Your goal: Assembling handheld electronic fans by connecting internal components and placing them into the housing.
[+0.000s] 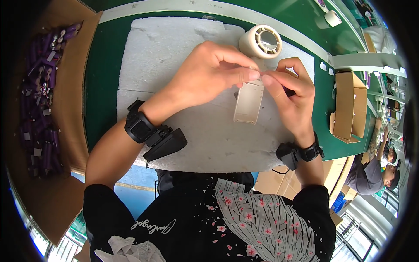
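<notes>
A cream plastic fan body lies on a white foam sheet point(196, 148). Its round vented head point(261, 41) is at the far end, and its hollow rectangular handle shell point(248, 105) points toward me. My left hand point(209, 72) reaches over the neck between the two, thumb and forefinger pinched. Against those fingertips, my right hand point(290, 87) pinches too. Whatever lies between the fingertips is too small and covered to name. A bit of something dark purple shows under the curled fingers of my right hand.
At left stands a cardboard box point(72, 87) of several purple-wrapped cells with wires point(43, 96). An open small carton point(349, 107) is on the green table point(102, 100) at right. Another cream round part point(332, 18) lies at the far right. People sit farther off at right.
</notes>
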`<act>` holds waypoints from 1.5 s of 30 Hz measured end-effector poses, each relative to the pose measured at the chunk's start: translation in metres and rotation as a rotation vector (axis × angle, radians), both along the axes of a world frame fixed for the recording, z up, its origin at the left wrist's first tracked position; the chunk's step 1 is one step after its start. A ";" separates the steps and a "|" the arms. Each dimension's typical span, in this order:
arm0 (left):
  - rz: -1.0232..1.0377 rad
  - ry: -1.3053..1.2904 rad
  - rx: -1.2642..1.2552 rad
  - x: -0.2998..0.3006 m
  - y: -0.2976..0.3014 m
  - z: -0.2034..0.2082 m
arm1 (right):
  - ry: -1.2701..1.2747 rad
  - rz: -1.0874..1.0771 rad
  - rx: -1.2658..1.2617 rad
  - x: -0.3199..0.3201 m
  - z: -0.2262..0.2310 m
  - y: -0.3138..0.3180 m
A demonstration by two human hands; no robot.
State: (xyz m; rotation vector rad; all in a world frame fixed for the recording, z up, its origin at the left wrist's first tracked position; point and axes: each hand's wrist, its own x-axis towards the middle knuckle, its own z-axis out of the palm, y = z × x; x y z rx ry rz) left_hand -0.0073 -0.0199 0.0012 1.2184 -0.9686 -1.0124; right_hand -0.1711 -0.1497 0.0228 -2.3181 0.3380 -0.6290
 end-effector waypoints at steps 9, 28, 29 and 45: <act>0.018 0.003 0.030 0.000 -0.001 0.000 | 0.009 -0.032 -0.048 0.003 -0.004 0.000; 0.006 -0.251 -0.007 0.001 0.001 -0.001 | 0.003 0.009 -0.094 -0.003 -0.005 0.001; -0.002 -0.219 -0.013 0.001 0.001 -0.002 | 0.002 0.009 -0.094 -0.002 -0.005 0.001; -0.156 -0.038 0.087 0.016 0.001 0.002 | -0.023 0.077 -0.090 -0.002 -0.008 -0.001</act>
